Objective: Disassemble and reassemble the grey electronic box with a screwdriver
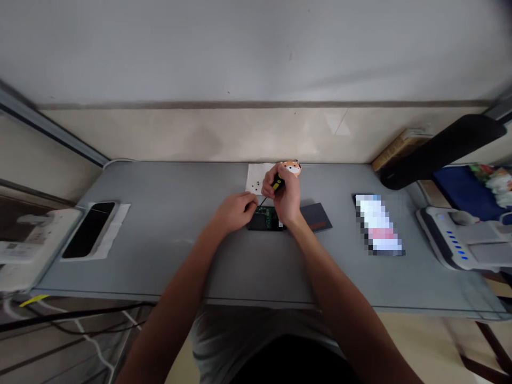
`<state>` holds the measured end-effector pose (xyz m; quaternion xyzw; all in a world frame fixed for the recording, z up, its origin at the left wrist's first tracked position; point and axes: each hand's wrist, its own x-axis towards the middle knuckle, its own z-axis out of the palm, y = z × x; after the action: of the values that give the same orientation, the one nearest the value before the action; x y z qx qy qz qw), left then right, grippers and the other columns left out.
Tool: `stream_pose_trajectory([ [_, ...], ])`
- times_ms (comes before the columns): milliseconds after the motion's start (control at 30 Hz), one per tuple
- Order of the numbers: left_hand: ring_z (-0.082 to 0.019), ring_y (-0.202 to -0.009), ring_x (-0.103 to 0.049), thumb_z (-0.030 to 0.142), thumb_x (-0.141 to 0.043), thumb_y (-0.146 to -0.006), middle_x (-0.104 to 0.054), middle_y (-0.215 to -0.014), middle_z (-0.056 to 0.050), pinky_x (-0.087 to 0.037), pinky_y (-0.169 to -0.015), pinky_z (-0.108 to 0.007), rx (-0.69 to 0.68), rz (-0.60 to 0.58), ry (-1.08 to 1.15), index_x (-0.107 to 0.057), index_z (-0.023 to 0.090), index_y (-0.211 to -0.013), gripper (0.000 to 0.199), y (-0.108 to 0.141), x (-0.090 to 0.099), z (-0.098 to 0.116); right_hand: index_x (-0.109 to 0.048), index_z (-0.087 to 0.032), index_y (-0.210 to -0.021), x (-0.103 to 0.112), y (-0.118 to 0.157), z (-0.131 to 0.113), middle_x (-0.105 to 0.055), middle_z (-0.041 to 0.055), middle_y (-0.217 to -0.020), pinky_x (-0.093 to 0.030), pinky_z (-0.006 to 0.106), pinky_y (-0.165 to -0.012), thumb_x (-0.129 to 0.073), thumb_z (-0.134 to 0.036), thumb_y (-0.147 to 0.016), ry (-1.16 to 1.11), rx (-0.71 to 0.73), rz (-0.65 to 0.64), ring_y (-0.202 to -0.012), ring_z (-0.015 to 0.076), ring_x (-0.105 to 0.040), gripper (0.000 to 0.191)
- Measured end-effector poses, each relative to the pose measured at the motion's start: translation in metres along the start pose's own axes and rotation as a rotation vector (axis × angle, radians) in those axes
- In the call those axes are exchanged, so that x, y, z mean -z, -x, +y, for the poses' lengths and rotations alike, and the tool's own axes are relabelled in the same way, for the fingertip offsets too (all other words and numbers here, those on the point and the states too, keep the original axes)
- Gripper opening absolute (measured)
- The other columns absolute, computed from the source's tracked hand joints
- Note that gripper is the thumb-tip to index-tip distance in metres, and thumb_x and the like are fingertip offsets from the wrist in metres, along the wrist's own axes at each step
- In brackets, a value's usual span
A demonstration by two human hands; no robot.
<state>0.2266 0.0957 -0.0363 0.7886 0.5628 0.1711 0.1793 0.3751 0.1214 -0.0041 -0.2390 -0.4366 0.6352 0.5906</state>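
A small black device with a green circuit board point(263, 218) lies on the grey table in front of me. My right hand point(285, 193) grips a black and yellow screwdriver point(277, 183), its shaft slanting down to the left toward the board's upper left part. At that same corner is my left hand point(237, 212), fingers bent together near the tip; what they hold, if anything, is hidden. Several tiny dark screws point(256, 186) rest on a white paper point(253, 173) behind. A dark flat cover point(316, 217) lies right of the device, partly behind my right wrist.
An orange animal-faced item point(291, 168) sits behind my right hand. A lit phone point(378, 224) lies on the right, near a white charging unit point(460, 240) and a black cylinder point(444, 152). On the left, a dark phone point(90, 229) rests on white paper beside a white box point(52, 242).
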Motion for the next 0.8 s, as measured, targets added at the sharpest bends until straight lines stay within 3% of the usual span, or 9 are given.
stream_pose_trajectory([
  [200,-0.021,-0.084,-0.065,0.021,-0.045,-0.095,-0.072,-0.092,-0.006,-0.051,-0.082,-0.034,0.011,-0.012,-0.018,-0.068,0.021,-0.088,0.025,-0.0003,0.0004,0.0001,-0.048,-0.024,-0.068,0.001,0.001,0.0017,-0.035,-0.0056,-0.057,-0.023,0.027,-0.048,-0.06,-0.063,-0.091,-0.001,0.026,-0.075,-0.049,0.0101,-0.028,0.047],
  [800,-0.02,-0.084,-0.065,0.021,-0.044,-0.094,-0.073,-0.092,-0.005,-0.051,-0.081,-0.033,-0.007,0.009,-0.01,-0.069,0.022,-0.088,0.025,0.0001,-0.001,-0.0013,-0.046,-0.024,-0.064,-0.0026,0.0009,-0.0015,-0.033,-0.0059,-0.056,-0.026,0.026,-0.047,-0.059,-0.064,-0.087,0.004,-0.013,-0.012,-0.049,0.01,-0.028,0.048],
])
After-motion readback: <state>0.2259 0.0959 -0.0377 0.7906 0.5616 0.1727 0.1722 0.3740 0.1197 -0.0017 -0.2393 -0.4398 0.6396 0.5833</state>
